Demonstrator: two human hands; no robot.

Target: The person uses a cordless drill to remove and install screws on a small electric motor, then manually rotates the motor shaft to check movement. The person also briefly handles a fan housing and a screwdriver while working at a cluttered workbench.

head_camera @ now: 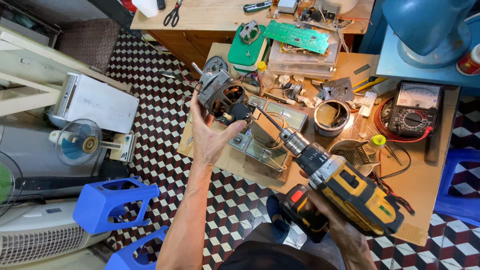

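My left hand [210, 137] holds up a grey electric fan motor [222, 97] with a copper winding inside its metal frame and a shaft sticking out at the upper left. My right hand [345, 230] grips the handle of a yellow and black cordless drill [350, 192]. The drill's long bit [267, 120] points up and left, its tip touching the black part on the motor's right side. Both are held above a low wooden work board [425, 185].
The board carries a multimeter [415, 107], a round metal tin [331, 117], a green circuit board [296, 36] on plastic boxes, a green-lidded box [247, 52] and loose parts. Scissors [172, 15] lie on the far desk. Blue plastic stools [115, 200], a small fan [79, 141] and a white casing [95, 102] stand on the checkered floor at left.
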